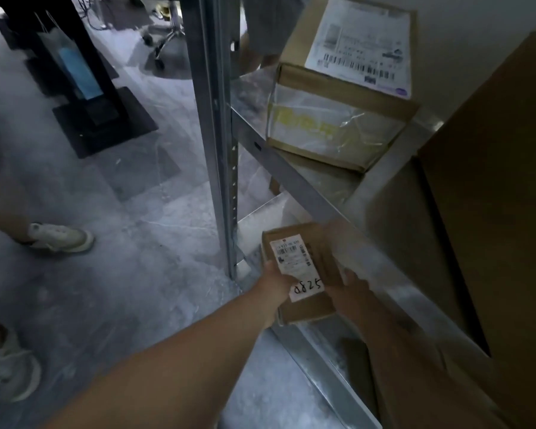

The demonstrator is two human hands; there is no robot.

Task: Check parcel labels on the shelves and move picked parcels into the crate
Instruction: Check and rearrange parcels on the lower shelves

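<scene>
Brown cardboard parcel, white label with black barcodes and handwritten black 0825; film-wrapped carton brown too, yellow print under clear film; grey steel shelving; mottled grey floor; off-white sneaker.

Dim, bluish indoor light, soft motion blur throughout, wide-angle bending at edges, glare on metal shelf

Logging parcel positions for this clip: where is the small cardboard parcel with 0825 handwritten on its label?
In the head view, lower centre: the small cardboard parcel is held between the left hand and right hand, just right of the metal shelf upright.
</scene>
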